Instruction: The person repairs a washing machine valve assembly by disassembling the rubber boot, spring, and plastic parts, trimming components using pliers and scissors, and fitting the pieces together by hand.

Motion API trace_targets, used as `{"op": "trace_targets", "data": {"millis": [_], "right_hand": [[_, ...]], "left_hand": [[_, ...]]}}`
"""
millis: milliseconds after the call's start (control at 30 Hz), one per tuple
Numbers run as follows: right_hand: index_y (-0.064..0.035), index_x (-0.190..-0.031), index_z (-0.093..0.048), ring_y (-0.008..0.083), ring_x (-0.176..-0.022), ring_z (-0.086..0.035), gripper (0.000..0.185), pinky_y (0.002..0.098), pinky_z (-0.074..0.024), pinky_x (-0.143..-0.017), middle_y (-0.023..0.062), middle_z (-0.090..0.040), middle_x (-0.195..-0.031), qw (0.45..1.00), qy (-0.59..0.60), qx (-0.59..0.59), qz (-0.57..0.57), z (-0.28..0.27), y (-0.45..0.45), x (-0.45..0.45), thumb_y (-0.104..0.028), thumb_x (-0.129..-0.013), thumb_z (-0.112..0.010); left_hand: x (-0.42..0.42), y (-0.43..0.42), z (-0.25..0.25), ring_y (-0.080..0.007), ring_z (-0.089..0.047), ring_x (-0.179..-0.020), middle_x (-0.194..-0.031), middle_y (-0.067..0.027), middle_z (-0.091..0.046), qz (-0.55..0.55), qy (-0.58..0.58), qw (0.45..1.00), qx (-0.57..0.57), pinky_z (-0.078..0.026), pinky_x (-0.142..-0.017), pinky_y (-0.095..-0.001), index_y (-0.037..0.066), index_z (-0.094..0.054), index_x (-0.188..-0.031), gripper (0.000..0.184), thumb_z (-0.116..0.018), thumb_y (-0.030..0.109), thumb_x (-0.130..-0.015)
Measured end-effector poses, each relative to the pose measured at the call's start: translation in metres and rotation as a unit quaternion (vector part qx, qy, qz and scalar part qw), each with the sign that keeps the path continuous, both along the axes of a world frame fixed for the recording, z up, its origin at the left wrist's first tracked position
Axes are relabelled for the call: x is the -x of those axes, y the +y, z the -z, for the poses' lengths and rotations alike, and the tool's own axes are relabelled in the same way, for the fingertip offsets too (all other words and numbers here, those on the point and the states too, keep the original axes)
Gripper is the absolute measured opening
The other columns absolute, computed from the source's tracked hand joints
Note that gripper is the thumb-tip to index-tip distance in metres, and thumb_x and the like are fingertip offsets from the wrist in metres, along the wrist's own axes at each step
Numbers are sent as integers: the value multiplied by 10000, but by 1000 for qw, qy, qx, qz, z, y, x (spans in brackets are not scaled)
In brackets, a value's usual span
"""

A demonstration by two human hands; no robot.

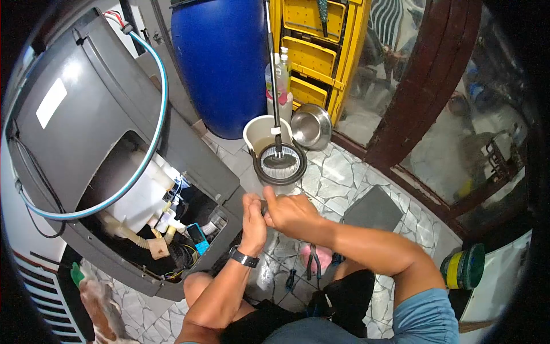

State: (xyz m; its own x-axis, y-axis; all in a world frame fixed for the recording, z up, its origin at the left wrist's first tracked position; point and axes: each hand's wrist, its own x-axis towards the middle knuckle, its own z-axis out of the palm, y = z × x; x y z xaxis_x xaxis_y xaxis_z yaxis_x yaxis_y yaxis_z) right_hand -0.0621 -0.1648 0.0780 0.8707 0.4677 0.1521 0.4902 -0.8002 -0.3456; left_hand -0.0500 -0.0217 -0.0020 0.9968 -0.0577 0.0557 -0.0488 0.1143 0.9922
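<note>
My left hand and my right hand meet in front of me, above the tiled floor. Both are closed, and a small dark piece shows between them; its kind is hidden by my fingers. Left of my hands leans a grey appliance casing, probably a washing machine. Its lower opening exposes white plastic parts, a corrugated hose, wires and a teal-edged block. Below my hands lie a screwdriver and dark-handled pliers, the latter against a pink item.
Ahead stand a mop bucket with a mop, a metal bowl, a blue barrel and a yellow ladder. A grey panel lies right. A cat is lower left. A blue-white hose loops over the casing.
</note>
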Motion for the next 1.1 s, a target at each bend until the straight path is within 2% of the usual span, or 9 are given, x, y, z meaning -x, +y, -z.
{"op": "trace_targets", "data": {"millis": [133, 233, 400, 433, 600, 733, 800, 833, 1100], "right_hand": [[37, -1151, -416, 448, -666, -694, 389, 525, -545, -573, 248, -684, -750, 996, -6, -2, 91, 25, -1, -13, -231, -935, -595], [19, -1189, -403, 457, -724, -691, 427, 540, -538, -642, 265, -674, -763, 993, 47, -37, 97, 0, -11, -18, -241, -918, -606], [-40, -1259, -376, 477, -748, -670, 525, 546, -513, -675, 274, -652, -756, 989, 82, -120, -9, -16, -24, -14, -261, -878, -662], [-57, -1234, -413, 476, -777, -683, 455, 558, -527, -685, 255, -702, -916, 990, 72, -122, -16, -19, -24, -15, -279, -908, -639], [-57, -1215, -447, 457, -757, -685, 411, 547, -535, -656, 235, -699, -919, 991, -13, -53, -120, -17, -30, -33, -274, -920, -634], [-26, -1183, -435, 456, -719, -677, 431, 539, -529, -611, 234, -689, -843, 995, -13, 14, -103, -28, -22, -27, -269, -904, -656], [-14, -1168, -434, 460, -727, -671, 436, 532, -523, -597, 241, -684, -846, 997, 8, 33, -73, -28, -13, -20, -254, -892, -671], [-1, -1155, -432, 462, -718, -672, 442, 529, -524, -589, 251, -682, -830, 998, 23, 17, -48, -28, -9, -18, -255, -889, -677], [0, -1106, -461, 444, -657, -667, 349, 520, -533, -575, 242, -665, -770, 991, -72, -106, 30, 19, 2, -3, -216, -900, -643]], "left_hand": [[3, -7, -6, -127, -488, -816, -991, -41, -497, 59, 34, 994, -88, -468, -755, -317, 84, -414, -1324, 302, -310, 244, -1090], [-18, 2, -7, -101, -459, -698, -853, -13, -505, 128, 72, 989, 30, -417, -624, -279, 100, -415, -1362, 365, -308, 343, -1111], [-34, 35, -48, -101, -415, -482, -649, -11, -520, 237, 170, 955, 50, -342, -448, -268, 143, -543, -1155, 425, -311, 495, -1102], [-34, 35, -53, -101, -415, -482, -649, -11, -520, 233, 171, 956, 48, -342, -448, -268, 143, -543, -1155, 425, -311, 495, -1102], [-24, 24, -48, -89, -371, -436, -653, 2, -479, 199, 199, 957, 69, -309, -407, -257, 140, -525, -1078, 331, -279, 359, -1106], [-19, 9, -25, -137, -439, -535, -730, -39, -478, 99, 95, 990, 28, -389, -503, -309, 96, -524, -1016, 332, -277, 301, -1101], [-30, 8, 4, -221, -501, -707, -816, -106, -486, -9, -179, 982, -61, -441, -674, -362, 38, -509, -960, 329, -294, 253, -1087], [-24, 11, -8, -279, -497, -843, -873, -150, -479, -8, -139, 987, -82, -424, -804, -392, 5, -493, -953, 310, -312, 225, -1073], [-19, 14, -15, -350, -569, -870, -921, -208, -546, -14, -131, 975, -179, -461, -822, -436, -4, -529, -1003, 313, -327, 223, -1079]]}}
